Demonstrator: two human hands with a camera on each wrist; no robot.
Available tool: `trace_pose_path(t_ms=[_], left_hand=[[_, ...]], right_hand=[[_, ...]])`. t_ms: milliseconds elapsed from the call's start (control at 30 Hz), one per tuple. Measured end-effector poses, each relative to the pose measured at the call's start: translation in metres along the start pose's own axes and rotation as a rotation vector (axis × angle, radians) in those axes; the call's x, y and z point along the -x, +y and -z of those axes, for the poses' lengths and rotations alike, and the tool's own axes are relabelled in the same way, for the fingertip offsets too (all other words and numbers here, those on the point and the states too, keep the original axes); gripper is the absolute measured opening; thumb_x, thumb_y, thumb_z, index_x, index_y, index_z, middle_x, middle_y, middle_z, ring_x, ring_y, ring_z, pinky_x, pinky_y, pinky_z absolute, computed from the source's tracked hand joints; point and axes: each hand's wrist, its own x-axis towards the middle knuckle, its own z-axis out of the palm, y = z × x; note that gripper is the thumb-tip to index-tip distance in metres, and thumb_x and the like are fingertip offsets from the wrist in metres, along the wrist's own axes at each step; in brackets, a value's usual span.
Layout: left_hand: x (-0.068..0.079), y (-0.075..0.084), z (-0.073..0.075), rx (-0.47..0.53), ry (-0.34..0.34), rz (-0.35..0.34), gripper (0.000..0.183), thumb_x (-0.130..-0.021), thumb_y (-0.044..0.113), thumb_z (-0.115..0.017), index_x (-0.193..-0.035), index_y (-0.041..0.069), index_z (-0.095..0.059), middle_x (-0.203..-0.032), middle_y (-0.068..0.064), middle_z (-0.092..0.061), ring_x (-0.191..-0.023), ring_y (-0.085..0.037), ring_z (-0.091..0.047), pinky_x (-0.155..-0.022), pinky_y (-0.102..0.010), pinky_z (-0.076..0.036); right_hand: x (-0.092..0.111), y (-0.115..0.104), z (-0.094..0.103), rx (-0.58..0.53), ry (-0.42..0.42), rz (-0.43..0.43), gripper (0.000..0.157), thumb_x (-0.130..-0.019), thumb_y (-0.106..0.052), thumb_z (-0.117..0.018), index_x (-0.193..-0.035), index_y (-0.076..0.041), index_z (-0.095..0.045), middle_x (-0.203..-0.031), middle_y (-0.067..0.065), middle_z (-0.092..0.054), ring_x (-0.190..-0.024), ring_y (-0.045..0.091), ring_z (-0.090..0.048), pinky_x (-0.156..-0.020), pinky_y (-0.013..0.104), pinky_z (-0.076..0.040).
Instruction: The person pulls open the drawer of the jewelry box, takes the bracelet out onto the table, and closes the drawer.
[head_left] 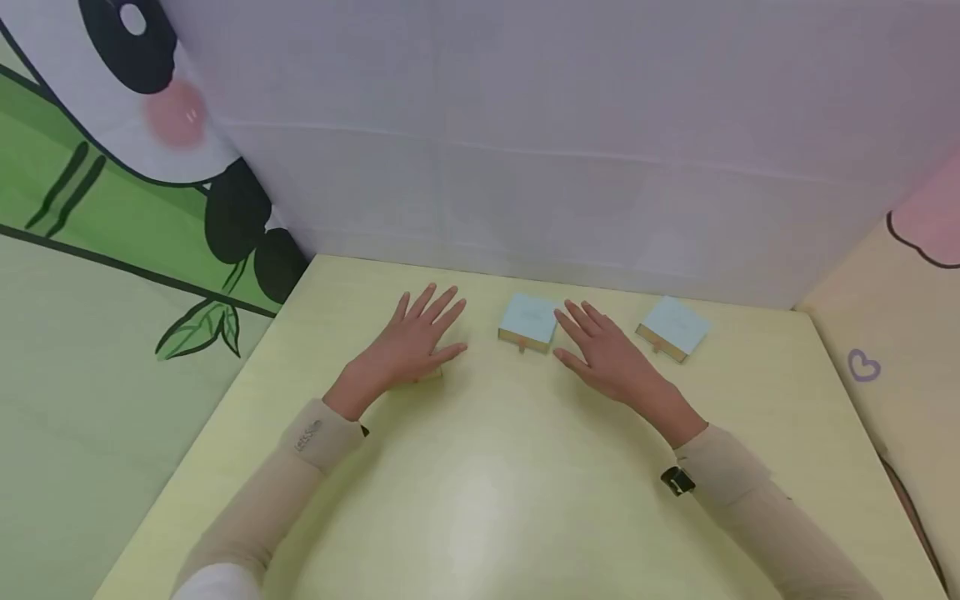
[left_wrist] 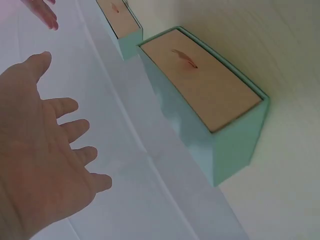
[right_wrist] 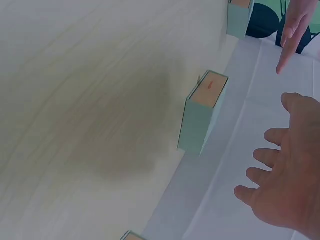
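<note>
My left hand (head_left: 405, 346) is held over the table with its fingers spread and nothing in them. Below it lies a small light-blue drawer box, mostly hidden in the head view; the left wrist view shows this box (left_wrist: 200, 85) with a tan drawer front and a small pull tab. Between my hands sits a second such box (head_left: 528, 318). My right hand (head_left: 611, 354), fingers extended and holding nothing, hovers beside it, its fingertips overlapping the box's right edge in the head view. A third matching box (head_left: 673, 327) lies to the right of that hand.
The boxes stand in a row near the back of a pale yellow table (head_left: 472, 483). A whitish cloth wall (head_left: 525, 167) rises behind the table's back edge. Printed cloth panels stand at the left (head_left: 90, 375) and right (head_left: 885, 317). A dark cable (head_left: 915, 517) runs along the right edge.
</note>
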Motion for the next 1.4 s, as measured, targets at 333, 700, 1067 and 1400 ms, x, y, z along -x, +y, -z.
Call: trace_pose_path(t_ms=[333,700,1067,1400], left_hand=[[0.023,-0.027,-0.019,0.044,-0.02,0.06,0.074,-0.094,0.063,-0.033,-0.153,0.023,-0.014,-0.16,-0.001,-0.006,-0.146,-0.031,0.001,-0.112,-0.06,-0.003],[0.045,-0.052,-0.032,0.135,-0.021,0.062,0.071,-0.095,0.058,-0.04,-0.152,0.019,-0.024,-0.158,-0.006,-0.014,-0.145,-0.034,-0.005,-0.113,-0.059,-0.006],[0.051,-0.063,-0.044,0.218,-0.012,0.057,0.067,-0.096,0.052,-0.045,-0.148,0.012,-0.032,-0.155,-0.012,-0.021,-0.142,-0.037,-0.015,-0.113,-0.056,-0.014],[0.053,-0.063,-0.05,0.265,-0.006,0.08,0.064,-0.096,0.048,-0.048,-0.147,0.011,-0.034,-0.154,-0.011,-0.024,-0.141,-0.031,-0.023,-0.111,-0.051,-0.025]], right_hand=[[-0.02,-0.032,-0.025,-0.054,-0.019,0.084,0.063,-0.099,-0.05,-0.036,-0.152,-0.019,-0.021,-0.158,0.006,-0.014,-0.146,0.027,-0.007,-0.117,0.042,-0.011],[-0.041,-0.066,-0.048,-0.031,-0.064,0.168,0.063,-0.099,-0.051,-0.035,-0.152,-0.019,-0.022,-0.158,0.005,-0.016,-0.145,0.026,-0.013,-0.116,0.04,-0.018],[-0.055,-0.089,-0.064,-0.013,-0.101,0.227,0.061,-0.1,-0.049,-0.035,-0.152,-0.018,-0.024,-0.158,0.005,-0.018,-0.145,0.028,-0.014,-0.115,0.046,-0.019],[-0.062,-0.099,-0.07,-0.004,-0.111,0.243,0.06,-0.1,-0.048,-0.035,-0.151,-0.018,-0.025,-0.157,0.006,-0.019,-0.145,0.029,-0.014,-0.116,0.039,-0.017]])
